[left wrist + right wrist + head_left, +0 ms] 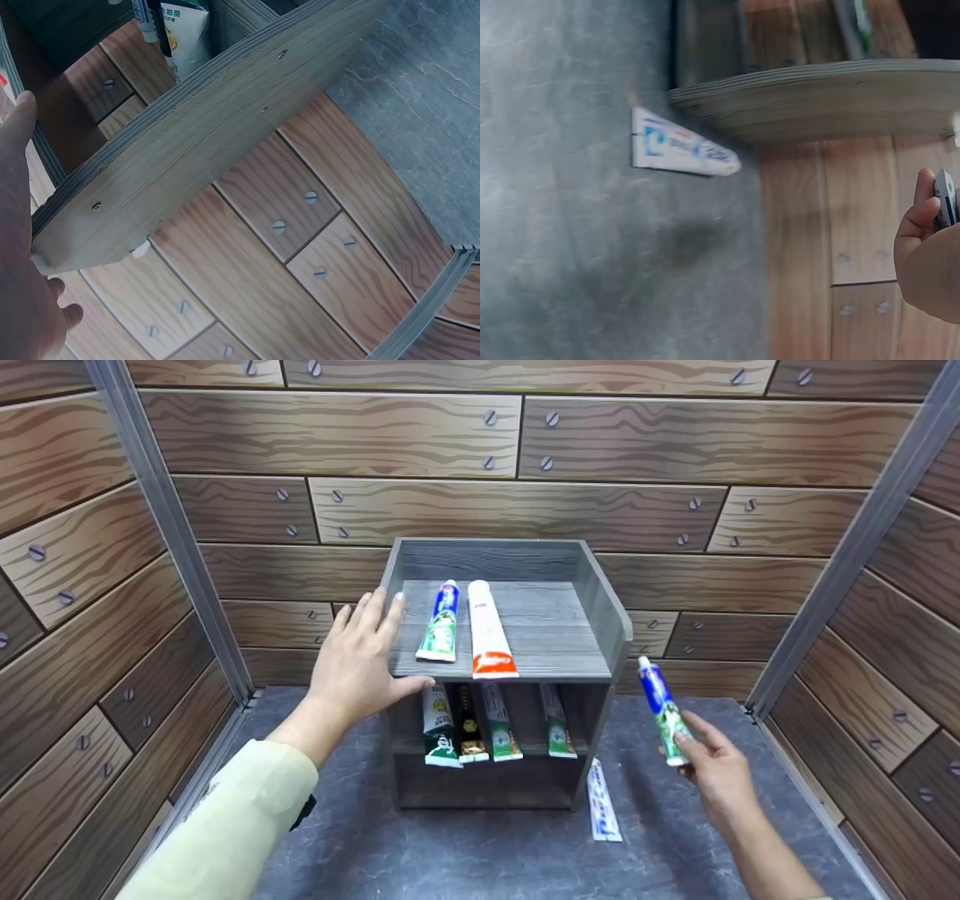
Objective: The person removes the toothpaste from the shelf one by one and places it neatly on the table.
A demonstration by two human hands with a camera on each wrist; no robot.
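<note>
Right hand (716, 765) out to the side, thumb and fingers pinching the held tube (658, 697) near its flat crimped end: slick blue-and-green skin, white cap up, leaning left! It hangs in the air to the right of the shelf (547, 641), well apart from it. Over on the other flank, left hand (352, 667), fingers straight and spread along the outer side, thumb at the front edge.

And what a shelf: grey, wood-grained board, boxy, its right side panel (609, 600) rounded at the front corner. Up top, a blue-green tube (441, 626) and a longer white tube (486, 619) with an orange foot lie side by side, a slim gap between. One level down, a green-white tube (439, 727), a black-gold tube (470, 727) and two grey-green tubes (501, 724), crimped ends at the front edge.

Now the room! Wide space between white tube and right side panel; another gap parts the two grey-green tubes, the left three packed close. A printed tube (602, 802) lies flat on the dark, marbled tabletop (450, 855), just beside the shelf's right foot. Plank-patterned wall (420, 442) behind, smooth metal posts (157, 502) at the corners.
</note>
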